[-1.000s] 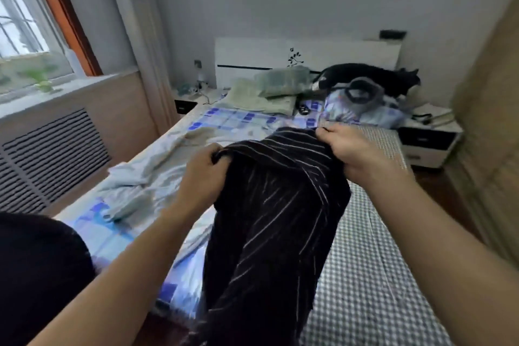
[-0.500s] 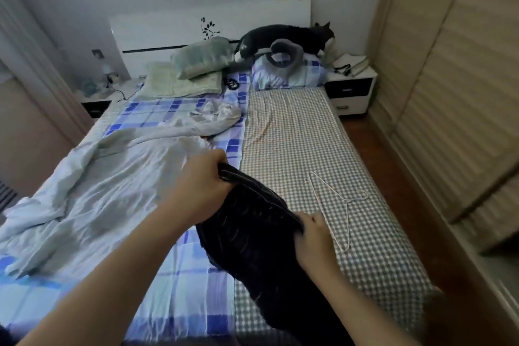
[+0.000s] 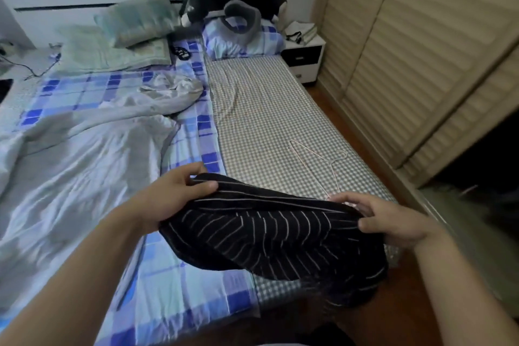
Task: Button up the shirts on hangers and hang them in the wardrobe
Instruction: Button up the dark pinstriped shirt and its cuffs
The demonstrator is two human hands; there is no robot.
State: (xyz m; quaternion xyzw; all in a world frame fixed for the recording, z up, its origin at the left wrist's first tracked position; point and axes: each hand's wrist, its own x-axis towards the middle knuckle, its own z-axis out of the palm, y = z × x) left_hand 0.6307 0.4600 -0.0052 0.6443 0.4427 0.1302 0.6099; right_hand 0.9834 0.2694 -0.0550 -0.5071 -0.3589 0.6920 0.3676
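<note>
Two hands hold one dark striped shirt (image 3: pixel 269 236) stretched between them over the near end of the bed (image 3: pixel 266 109), its lower part sagging off the near edge toward the floor. The left hand (image 3: pixel 171 199) grips the left end of the upper edge, thumb on top of the cloth and fingers curled beneath it; the right hand (image 3: pixel 393 222) pinches the right end, thumb pressed on the fabric and the other fingers spread just above. Held wide like this, the garment seems meant to come down flat on the checked sheet, where it could be opened out and dressed onto a hanger. That wire hanger (image 3: pixel 323 163) lies on the checked sheet just beyond the right hand, hook pointing right, near enough to be picked up as soon as the shirt is laid down. A pale crumpled shirt (image 3: pixel 84 154) sprawls over the left half of the bed, probably waiting its turn. The wardrobe (image 3: pixel 415 45) runs along the right wall with slatted sliding doors, a dark opening showing at its near end. At the far end, a black plush cat (image 3: pixel 233 0) rests on the pillows.
</note>
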